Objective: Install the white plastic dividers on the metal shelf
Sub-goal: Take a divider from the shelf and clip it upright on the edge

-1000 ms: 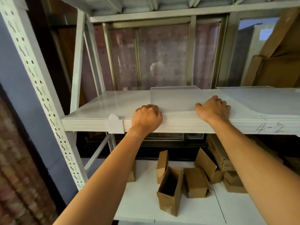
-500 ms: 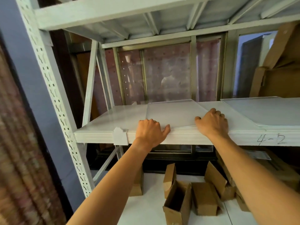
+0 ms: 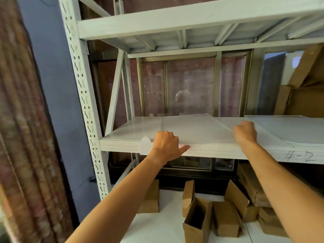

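Lying flat on the painted metal shelf (image 3: 122, 135), the white plastic divider (image 3: 196, 128) is a thin, translucent, matte rectangular sheet, its front edge at the shelf lip. Left hand (image 3: 165, 142): fingers curled over the front-left corner, thumb along the lip. Right hand (image 3: 245, 134): fingers curled, gripping the front-right edge. Second sheet (image 3: 289, 128) just beside, rightward.

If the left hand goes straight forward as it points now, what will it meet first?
Probably nothing new: the left hand holds the plastic divider, and the shelf beyond looks free to its back edge.
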### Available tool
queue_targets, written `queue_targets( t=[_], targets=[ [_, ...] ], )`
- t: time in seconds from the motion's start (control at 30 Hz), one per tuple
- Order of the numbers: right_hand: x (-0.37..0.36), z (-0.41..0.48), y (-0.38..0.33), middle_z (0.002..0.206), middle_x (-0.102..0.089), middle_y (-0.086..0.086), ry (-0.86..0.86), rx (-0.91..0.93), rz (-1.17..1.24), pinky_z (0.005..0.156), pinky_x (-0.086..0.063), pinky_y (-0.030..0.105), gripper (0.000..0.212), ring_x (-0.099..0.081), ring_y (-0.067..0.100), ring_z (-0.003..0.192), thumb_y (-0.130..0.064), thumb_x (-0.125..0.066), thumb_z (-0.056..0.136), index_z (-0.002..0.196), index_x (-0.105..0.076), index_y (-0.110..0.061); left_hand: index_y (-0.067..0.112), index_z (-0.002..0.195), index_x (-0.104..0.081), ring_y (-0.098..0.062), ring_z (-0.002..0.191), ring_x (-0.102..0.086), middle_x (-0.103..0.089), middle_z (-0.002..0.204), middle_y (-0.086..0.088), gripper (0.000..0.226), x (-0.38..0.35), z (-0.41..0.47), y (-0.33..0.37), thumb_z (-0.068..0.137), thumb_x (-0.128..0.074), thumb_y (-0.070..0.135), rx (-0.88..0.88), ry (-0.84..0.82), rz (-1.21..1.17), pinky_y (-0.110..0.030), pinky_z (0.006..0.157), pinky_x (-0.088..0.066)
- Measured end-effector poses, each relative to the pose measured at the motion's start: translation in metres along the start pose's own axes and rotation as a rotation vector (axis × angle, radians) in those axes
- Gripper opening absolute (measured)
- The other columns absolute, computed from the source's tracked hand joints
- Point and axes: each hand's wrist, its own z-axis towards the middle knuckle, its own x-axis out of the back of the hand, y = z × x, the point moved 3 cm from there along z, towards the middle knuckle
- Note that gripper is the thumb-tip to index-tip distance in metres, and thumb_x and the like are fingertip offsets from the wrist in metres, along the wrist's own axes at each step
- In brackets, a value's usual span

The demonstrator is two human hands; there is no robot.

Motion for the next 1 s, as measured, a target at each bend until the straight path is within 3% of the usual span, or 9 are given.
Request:
queue_targets(
  t=[0.2,0.27,0.33,0.43,0.53,0.67,0.87,0.93,1.0],
  targets=[
    [-0.01,-0.035,-0.036,0.101,-0.06,0.01,-0.006,-0.255,0.64,0.072,-0.046,0.034,0.031,-0.059,0.025,0.091,-0.011,-0.059,0.083,0.112,-0.06,-0.005,0.012,0.066,-0.058,-0.016,0.056,-0.054,-0.057,0.062,-0.001,0.064,0.0,-0.007,-0.006,0.102,-0.026,0.054,-0.015,0.022,-0.009,-0.03,0.061,-0.045],
    [-0.02,-0.052,-0.064,0.102,-0.063,0.009,-0.101,-0.233,0.884,0.078,-0.051,0.032,0.025,-0.063,0.025,0.102,-0.006,-0.059,0.084,0.108,-0.061,-0.009,0.014,0.086,-0.065,-0.019,0.057,-0.052,-0.06,0.074,-0.002,0.038,0.001,-0.009,-0.012,0.103,-0.036,0.031,-0.018,0.032,-0.035,-0.03,0.056,-0.037],
    [-0.032,-0.073,-0.094,0.105,-0.066,0.008,-0.251,-0.099,1.012,0.081,-0.054,0.034,0.023,-0.065,0.021,0.105,-0.008,-0.054,0.09,0.112,-0.06,-0.014,0.011,0.103,-0.065,-0.021,0.062,-0.055,-0.063,0.085,-0.005,0.029,0.004,-0.012,-0.021,0.1,-0.037,0.017,0.064,0.032,-0.094,-0.031,0.057,-0.034],
    [-0.065,-0.106,-0.129,0.116,-0.062,0.008,-0.396,0.116,0.709,0.078,-0.057,0.038,0.027,-0.064,0.022,0.105,-0.029,-0.05,0.096,0.121,-0.052,-0.019,0.005,0.111,-0.056,-0.031,0.079,-0.067,-0.069,0.096,-0.012,0.024,0.004,-0.018,-0.036,0.097,-0.038,0.011,0.154,0.056,-0.215,-0.033,0.06,-0.038],
    [-0.1,-0.126,-0.145,0.125,-0.055,0.01,-0.465,0.097,0.502,0.072,-0.059,0.039,0.035,-0.06,0.029,0.11,-0.034,-0.043,0.099,0.131,-0.042,-0.02,0.005,0.117,-0.052,-0.035,0.084,-0.067,-0.07,0.099,-0.015,0.024,0.007,-0.023,-0.044,0.096,-0.04,0.01,0.144,0.084,-0.308,-0.037,0.067,-0.042],
    [-0.116,-0.137,-0.166,0.114,-0.055,0.009,-0.341,0.233,0.241,0.074,-0.061,0.048,0.033,-0.063,0.032,0.097,-0.017,-0.036,0.099,0.131,-0.043,-0.014,0.006,0.132,-0.042,-0.038,0.085,-0.063,-0.068,0.102,-0.017,0.033,0.005,-0.024,-0.061,0.1,-0.039,0.014,0.108,0.06,-0.433,-0.039,0.066,-0.039],
    [-0.121,-0.147,-0.206,0.108,-0.064,0.019,-0.255,0.371,0.064,0.073,-0.059,0.053,0.038,-0.066,0.04,0.088,-0.023,-0.038,0.087,0.122,-0.049,-0.015,0.004,0.132,-0.044,-0.045,0.101,-0.057,-0.064,0.112,-0.025,0.033,0.017,-0.028,-0.088,0.105,-0.037,0.023,0.147,0.05,-0.647,-0.038,0.071,-0.033],
    [-0.119,-0.151,-0.217,0.108,-0.065,0.021,-0.243,0.413,0.027,0.074,-0.059,0.052,0.04,-0.066,0.042,0.088,-0.025,-0.038,0.085,0.121,-0.05,-0.013,0.004,0.131,-0.045,-0.047,0.105,-0.056,-0.064,0.115,-0.025,0.034,0.021,-0.027,-0.094,0.105,-0.038,0.025,0.157,0.059,-0.693,-0.04,0.073,-0.034],
    [-0.116,-0.16,-0.227,0.113,-0.064,0.024,-0.218,0.474,-0.027,0.077,-0.055,0.04,0.036,-0.065,0.043,0.093,-0.023,-0.04,0.092,0.123,-0.05,-0.008,0.005,0.131,-0.047,-0.047,0.109,-0.056,-0.064,0.119,-0.024,0.037,0.027,-0.023,-0.101,0.106,-0.036,0.031,0.176,0.067,-0.78,-0.043,0.079,-0.04]
  ],
)
